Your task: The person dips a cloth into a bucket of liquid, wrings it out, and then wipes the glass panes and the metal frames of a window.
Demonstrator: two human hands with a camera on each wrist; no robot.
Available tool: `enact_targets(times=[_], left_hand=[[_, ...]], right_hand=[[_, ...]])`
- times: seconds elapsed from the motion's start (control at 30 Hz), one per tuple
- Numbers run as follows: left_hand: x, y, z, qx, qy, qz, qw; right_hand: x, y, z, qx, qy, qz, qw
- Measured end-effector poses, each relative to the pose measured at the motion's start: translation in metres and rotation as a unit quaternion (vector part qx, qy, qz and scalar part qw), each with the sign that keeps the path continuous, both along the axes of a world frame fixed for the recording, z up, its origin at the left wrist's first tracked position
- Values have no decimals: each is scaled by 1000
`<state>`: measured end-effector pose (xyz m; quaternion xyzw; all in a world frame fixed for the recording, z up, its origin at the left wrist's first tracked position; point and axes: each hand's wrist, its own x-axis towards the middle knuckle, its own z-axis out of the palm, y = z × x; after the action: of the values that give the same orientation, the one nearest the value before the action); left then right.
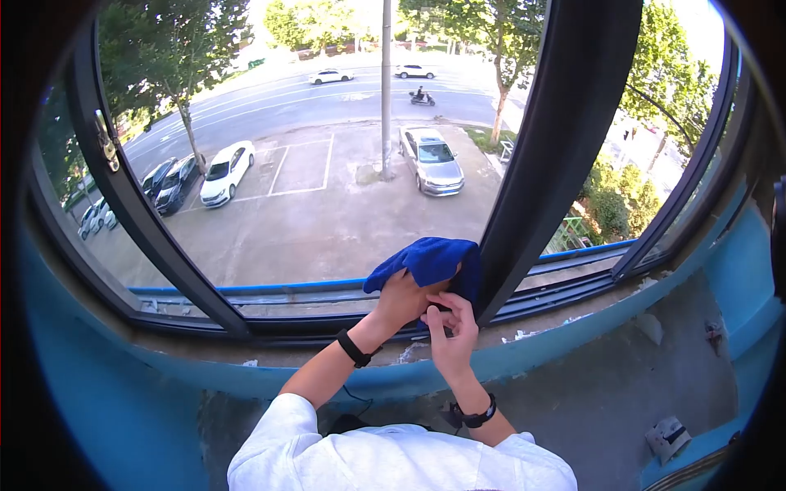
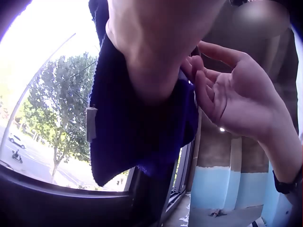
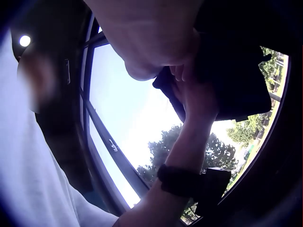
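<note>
The fingers of my left hand are curled tight round the blue cloth, bunched against the dark window frame. My right hand sits just below, fingers bent onto the cloth's lower edge; whether they pinch it I cannot tell.

Soft blue fleecy cloth, matt, fuzzy nap. Dark metal window frame, smooth, semi-gloss. Clear glass pane, glossy. Blue-painted sill wall, rough, chipped.
</note>
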<state>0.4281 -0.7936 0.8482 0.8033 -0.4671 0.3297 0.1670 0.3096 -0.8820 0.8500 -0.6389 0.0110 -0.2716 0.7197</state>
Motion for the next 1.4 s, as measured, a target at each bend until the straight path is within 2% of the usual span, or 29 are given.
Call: enact_targets(times=[0.07, 0.1, 0.17, 0.33, 0.4, 0.43, 0.47, 0.5, 0.57, 0.6, 0.67, 0.77, 0.83, 0.87, 0.9, 0.93, 0.97, 1.1, 1.23, 1.3, 1.33, 1.4], left_hand=[[1, 20, 2, -12, -29, 36, 999], [2, 31, 7, -26, -62, 65, 996], [5, 57, 27, -46, -76, 94, 992], [20, 144, 64, -142, -118, 158, 970], [27, 185, 68, -150, -144, 183, 961], [27, 205, 69, -166, -133, 226, 951], [27, 223, 68, -180, -120, 267, 939], [23, 240, 62, -152, -52, 325, 932], [32, 265, 49, -166, -92, 331, 924], [34, 274, 44, -180, -131, 332, 917], [32, 287, 35, -160, -92, 333, 925], [35, 294, 10, -130, -150, 326, 924], [38, 295, -23, -151, -56, 308, 938], [42, 293, -43, -146, -53, 302, 941], [47, 290, -64, -189, -44, 296, 935], [46, 286, -72, -232, -34, 289, 928], [43, 283, -80, -190, -37, 311, 930], [43, 243, -111, -206, -89, 282, 933], [25, 177, -121, -209, -46, 238, 947], [11, 134, -121, -183, 102, 238, 948], [9, 113, -123, -183, 105, 238, 948], [14, 68, -121, -155, -45, 197, 967]], right_hand=[[3, 21, 5, -186, -121, -94, 971], [5, 32, 14, -183, -118, -91, 972], [11, 57, 36, -303, -191, -163, 919], [45, 143, 42, -322, -211, -162, 909], [56, 179, 46, -432, -218, -248, 840], [67, 193, 43, -453, -227, -264, 821], [76, 205, 44, -452, -230, -259, 822], [85, 216, 46, -462, -228, -241, 822], [106, 234, 43, -468, -240, -200, 826], [112, 246, 40, -467, -240, -200, 827], [123, 269, 33, -429, -271, -212, 835], [133, 281, 9, -448, -283, -223, 818], [139, 280, -15, -459, -302, -235, 802], [139, 277, -26, -458, -296, -240, 803], [139, 273, -37, -479, -296, -222, 796], [137, 268, -47, -498, -298, -203, 788], [136, 263, -57, -497, -304, -204, 787], [127, 226, -84, -492, -304, -228, 783], [115, 159, -100, -483, -294, -220, 795], [109, 116, -105, -480, -276, -218, 804], [105, 93, -104, -479, -265, -216, 808], [98, 52, -100, -462, -240, -220, 825]])
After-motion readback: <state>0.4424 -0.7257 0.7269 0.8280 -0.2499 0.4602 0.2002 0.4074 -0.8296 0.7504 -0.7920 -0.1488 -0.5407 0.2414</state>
